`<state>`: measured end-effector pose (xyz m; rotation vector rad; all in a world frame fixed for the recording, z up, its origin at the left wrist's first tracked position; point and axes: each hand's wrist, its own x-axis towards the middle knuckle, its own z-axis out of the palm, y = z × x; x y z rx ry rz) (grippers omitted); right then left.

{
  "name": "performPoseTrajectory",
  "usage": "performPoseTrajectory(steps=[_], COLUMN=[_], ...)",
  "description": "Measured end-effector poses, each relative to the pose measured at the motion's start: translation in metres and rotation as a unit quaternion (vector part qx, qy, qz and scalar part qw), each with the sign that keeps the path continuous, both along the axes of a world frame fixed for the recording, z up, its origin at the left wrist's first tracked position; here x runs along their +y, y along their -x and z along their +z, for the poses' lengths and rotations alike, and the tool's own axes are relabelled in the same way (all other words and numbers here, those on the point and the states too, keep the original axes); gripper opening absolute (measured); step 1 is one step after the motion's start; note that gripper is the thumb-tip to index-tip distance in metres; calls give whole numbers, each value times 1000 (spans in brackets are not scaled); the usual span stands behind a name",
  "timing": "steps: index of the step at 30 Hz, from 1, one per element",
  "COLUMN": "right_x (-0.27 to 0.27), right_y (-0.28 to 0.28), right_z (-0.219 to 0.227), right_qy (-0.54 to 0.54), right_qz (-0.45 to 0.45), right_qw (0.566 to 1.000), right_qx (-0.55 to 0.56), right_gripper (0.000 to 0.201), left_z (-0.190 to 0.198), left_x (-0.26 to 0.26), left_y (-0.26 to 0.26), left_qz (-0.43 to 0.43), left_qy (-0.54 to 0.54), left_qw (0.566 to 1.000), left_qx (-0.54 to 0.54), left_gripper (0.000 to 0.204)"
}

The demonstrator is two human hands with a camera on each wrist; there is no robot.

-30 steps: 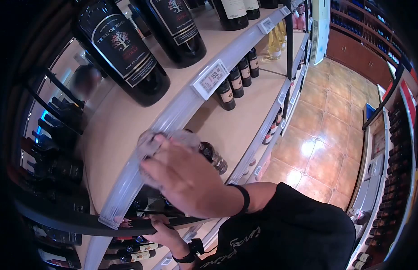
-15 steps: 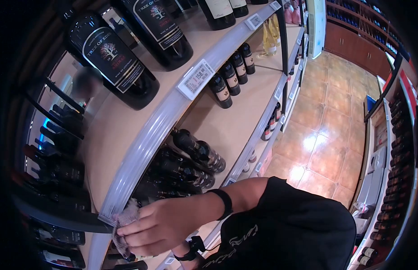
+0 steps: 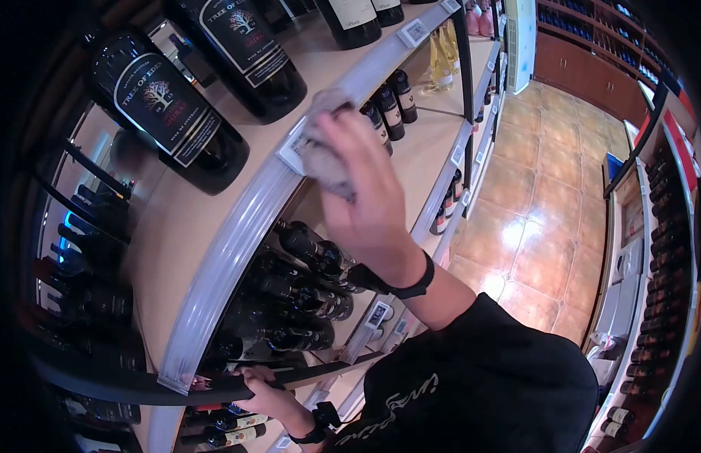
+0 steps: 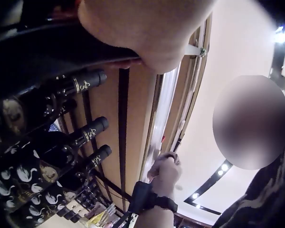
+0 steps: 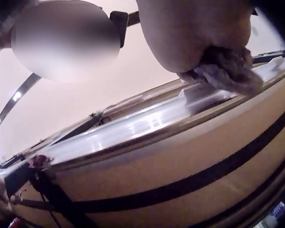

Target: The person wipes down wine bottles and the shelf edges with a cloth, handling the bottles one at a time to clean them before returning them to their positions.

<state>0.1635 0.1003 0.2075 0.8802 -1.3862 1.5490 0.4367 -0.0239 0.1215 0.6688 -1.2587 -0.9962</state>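
My right hand (image 3: 365, 189) holds a crumpled grey cloth (image 3: 328, 162) against the clear plastic strip (image 3: 230, 245) along the shelf's front edge. The cloth overlaps part of a white price tag (image 3: 292, 151). In the right wrist view the same cloth (image 5: 228, 76) bunches beneath the hand, over the strip (image 5: 147, 121). Lower down, my left hand (image 3: 266, 392) grips the black shelf rail (image 3: 298, 374). Seen from the left wrist, the left hand (image 4: 147, 33) lies over the dark rail, and the right hand (image 4: 165, 168) is farther along the strip.
Large dark wine bottles (image 3: 169, 113) stand on the shelf close to the strip. Below it are several more dark bottles (image 3: 313, 249) and a row of small ones (image 3: 403, 94). A tiled aisle (image 3: 531, 196) runs along the right, with another bottle rack (image 3: 667, 226) opposite.
The right hand moved with the cloth down the strip to its lower end, then back up to the price tag. The left hand stays at the rail; the view shifted slightly.
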Motion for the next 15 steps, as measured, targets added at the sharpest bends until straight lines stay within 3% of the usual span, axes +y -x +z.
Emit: performPoseTrajectory(steps=[7,10,13,15], right_x=[-3,3,8,6], right_y=[-13,-2,5,-12], right_z=[-7,-1,2,2], right_qy=[-42,-48,-41,-71], right_qz=[42,-5,-14,3], right_qw=[996,997,999,996], right_qx=[64,66,18,48], right_gripper=[59,57,54,52], left_z=[-4,-8,-7,-5], left_x=[-3,-9,-7,-5], left_y=[-2,-6,-4,-3], left_qz=[10,-1,5,9], left_qy=[-10,3,10,9], left_qw=[1000,1000,1000,1000], left_qx=[-1,-6,-7,-12], left_gripper=[13,12,9,8])
